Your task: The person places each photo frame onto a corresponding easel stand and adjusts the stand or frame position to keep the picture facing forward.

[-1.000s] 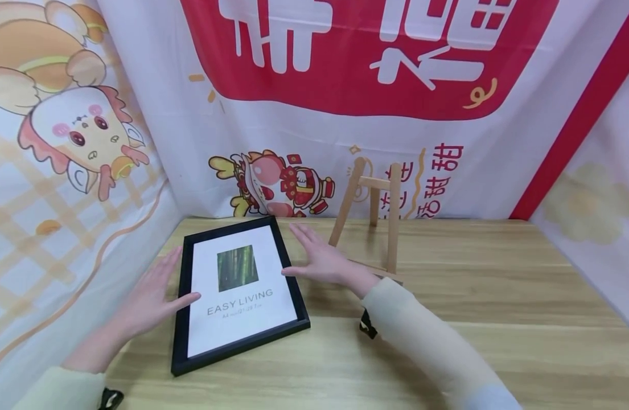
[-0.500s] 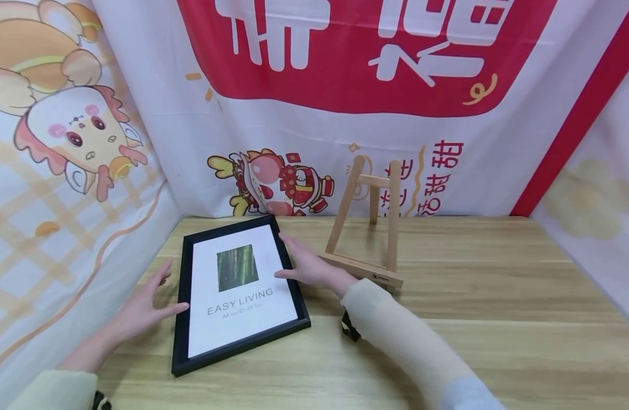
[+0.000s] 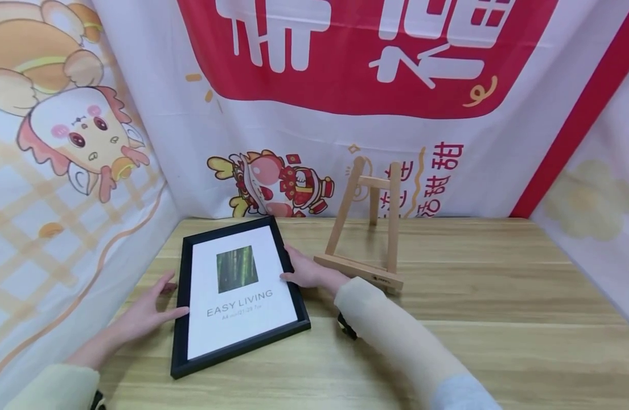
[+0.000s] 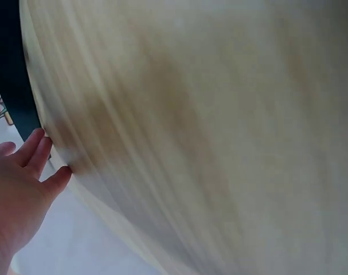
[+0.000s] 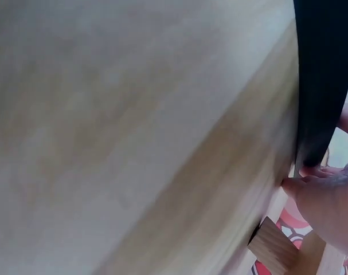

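You have the frame (image 3: pixel 242 345) lying face up on the left of the table (image 3: pixel 473 285), its long sides slanting away from you; flat like that, it seems to take its support from the wood. Your hands flank it, one at each long rail, which probably keeps the pull even and your fingers off most of the printed sheet (image 3: pixel 217 336). Your left hand (image 3: pixel 140 316) is wide, thumb over the near part of the left rail and fingers outside it; you hold nothing firmly there, and whether every fingertip touches is unclear. Your right hand (image 3: pixel 306 272) is narrower, pinching the right rail with the thumb on top and the fingers against the outer side; how far they reach underneath is hidden. Just right of that hand the easel (image 3: pixel 394 222) stands upright on spread legs, likely for steadiness, its ledge facing you. Your right wrist is close to the ledge, and I can't tell if they touch.
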### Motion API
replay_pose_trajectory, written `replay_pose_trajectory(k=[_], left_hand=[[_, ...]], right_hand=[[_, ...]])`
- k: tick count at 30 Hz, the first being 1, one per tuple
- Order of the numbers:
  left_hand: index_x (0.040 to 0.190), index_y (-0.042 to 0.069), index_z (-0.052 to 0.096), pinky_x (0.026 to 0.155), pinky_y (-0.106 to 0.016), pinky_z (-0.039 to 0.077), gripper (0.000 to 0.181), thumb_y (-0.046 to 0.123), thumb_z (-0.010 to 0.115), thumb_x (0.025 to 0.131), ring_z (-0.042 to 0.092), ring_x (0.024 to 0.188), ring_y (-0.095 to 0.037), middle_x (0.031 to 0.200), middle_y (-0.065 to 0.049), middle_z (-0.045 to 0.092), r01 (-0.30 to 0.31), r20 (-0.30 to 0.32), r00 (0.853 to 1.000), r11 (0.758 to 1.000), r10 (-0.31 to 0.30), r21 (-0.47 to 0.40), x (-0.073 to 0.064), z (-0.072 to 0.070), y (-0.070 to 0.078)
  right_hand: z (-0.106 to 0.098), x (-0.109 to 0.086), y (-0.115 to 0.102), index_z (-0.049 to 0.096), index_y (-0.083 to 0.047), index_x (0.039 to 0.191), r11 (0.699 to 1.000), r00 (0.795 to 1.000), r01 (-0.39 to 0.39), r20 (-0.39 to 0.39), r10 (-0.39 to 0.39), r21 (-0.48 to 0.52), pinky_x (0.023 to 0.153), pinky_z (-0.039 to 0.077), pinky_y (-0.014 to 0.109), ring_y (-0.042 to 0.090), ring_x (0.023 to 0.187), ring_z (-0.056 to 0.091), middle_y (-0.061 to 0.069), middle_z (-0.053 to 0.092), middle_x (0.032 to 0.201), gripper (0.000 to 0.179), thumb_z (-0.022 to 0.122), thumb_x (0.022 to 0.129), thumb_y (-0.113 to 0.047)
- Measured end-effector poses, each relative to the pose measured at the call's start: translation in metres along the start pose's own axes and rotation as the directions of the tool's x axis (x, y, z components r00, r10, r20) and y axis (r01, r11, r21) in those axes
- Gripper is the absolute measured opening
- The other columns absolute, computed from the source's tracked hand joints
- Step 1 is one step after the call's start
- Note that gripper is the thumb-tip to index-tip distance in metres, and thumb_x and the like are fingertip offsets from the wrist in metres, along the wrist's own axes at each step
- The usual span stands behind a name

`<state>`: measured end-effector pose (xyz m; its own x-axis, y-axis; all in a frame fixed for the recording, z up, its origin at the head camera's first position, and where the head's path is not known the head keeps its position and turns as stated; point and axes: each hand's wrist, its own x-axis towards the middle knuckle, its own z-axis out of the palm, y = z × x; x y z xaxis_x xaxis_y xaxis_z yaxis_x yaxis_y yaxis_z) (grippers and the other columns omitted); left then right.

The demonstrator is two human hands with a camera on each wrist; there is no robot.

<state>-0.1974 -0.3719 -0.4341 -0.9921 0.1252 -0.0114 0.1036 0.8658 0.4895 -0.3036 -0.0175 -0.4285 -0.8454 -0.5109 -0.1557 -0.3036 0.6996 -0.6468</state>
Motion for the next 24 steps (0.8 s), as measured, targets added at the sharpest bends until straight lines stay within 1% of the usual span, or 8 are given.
replay_pose_trajectory(k=[4, 7, 13, 18, 22, 24], left_hand=[[0.147, -0.014, 0.016, 0.101, -0.070, 0.025, 0.105, 0.052, 0.070, 0.085, 0.030, 0.128, -0.057, 0.138, -0.039, 0.036, -0.004, 0.006, 1.000, 1.000, 0.004, -0.012, -0.0010, 0.0005, -0.0006], [0.145, -0.016, 0.021, 0.101, -0.069, 0.024, 0.101, 0.050, 0.070, 0.085, 0.029, 0.128, -0.057, 0.140, -0.039, 0.035, -0.003, 0.005, 1.000, 1.000, 0.003, -0.026, -0.0026, 0.0014, -0.0008], [0.145, -0.014, 0.024, 0.103, -0.068, 0.023, 0.095, 0.046, 0.069, 0.087, 0.025, 0.131, -0.057, 0.144, -0.039, 0.029, -0.002, 0.005, 1.000, 0.998, 0.003, -0.069, -0.0037, 0.0029, -0.0013], [0.147, -0.013, 0.023, 0.103, -0.069, 0.022, 0.095, 0.045, 0.069, 0.088, 0.023, 0.132, -0.057, 0.146, -0.039, 0.026, 0.018, 0.009, 1.000, 0.995, -0.017, -0.100, -0.0040, 0.0055, -0.0003], [0.147, -0.013, 0.021, 0.103, -0.069, 0.021, 0.096, 0.044, 0.070, 0.087, 0.021, 0.132, -0.057, 0.146, -0.039, 0.024, 0.038, 0.011, 0.999, 0.992, -0.037, -0.121, -0.0027, 0.0075, 0.0000], [0.146, -0.015, 0.021, 0.103, -0.069, 0.021, 0.096, 0.043, 0.070, 0.087, 0.022, 0.132, -0.057, 0.146, -0.040, 0.024, 0.039, 0.006, 0.999, 0.991, -0.038, -0.127, -0.0018, 0.0079, 0.0000]], right_hand=[[0.0011, -0.0012, -0.0004, 0.015, -0.009, 0.156, 0.998, 0.998, -0.061, 0.008, 0.061, 0.016, 0.115, 0.024, 0.041, 0.023, 0.143, 0.026, 0.012, 0.024, 0.158, 0.080, 0.063, 0.096, -0.031], [0.0021, -0.0028, -0.0001, 0.016, -0.011, 0.156, 0.996, 0.996, -0.084, 0.008, 0.084, 0.042, 0.114, 0.025, 0.042, 0.023, 0.142, 0.027, 0.011, 0.026, 0.158, 0.079, 0.063, 0.096, -0.032], [0.0036, -0.0029, 0.0013, 0.017, -0.013, 0.156, 0.993, 0.996, -0.092, -0.004, 0.093, 0.069, 0.114, 0.025, 0.044, 0.023, 0.142, 0.028, 0.010, 0.026, 0.157, 0.078, 0.063, 0.096, -0.033], [0.0049, -0.0023, 0.0032, 0.017, -0.013, 0.156, 0.995, 0.996, -0.087, -0.006, 0.087, 0.058, 0.114, 0.026, 0.043, 0.023, 0.141, 0.030, 0.010, 0.028, 0.157, 0.078, 0.063, 0.096, -0.033], [0.0054, -0.0012, 0.0035, 0.018, -0.012, 0.155, 0.994, 0.996, -0.088, -0.012, 0.089, 0.069, 0.114, 0.026, 0.043, 0.024, 0.140, 0.031, 0.011, 0.029, 0.156, 0.077, 0.063, 0.096, -0.032], [0.0058, -0.0008, 0.0029, 0.019, -0.012, 0.155, 0.993, 0.996, -0.088, -0.016, 0.090, 0.073, 0.114, 0.027, 0.044, 0.024, 0.140, 0.032, 0.011, 0.029, 0.156, 0.077, 0.063, 0.096, -0.031]])
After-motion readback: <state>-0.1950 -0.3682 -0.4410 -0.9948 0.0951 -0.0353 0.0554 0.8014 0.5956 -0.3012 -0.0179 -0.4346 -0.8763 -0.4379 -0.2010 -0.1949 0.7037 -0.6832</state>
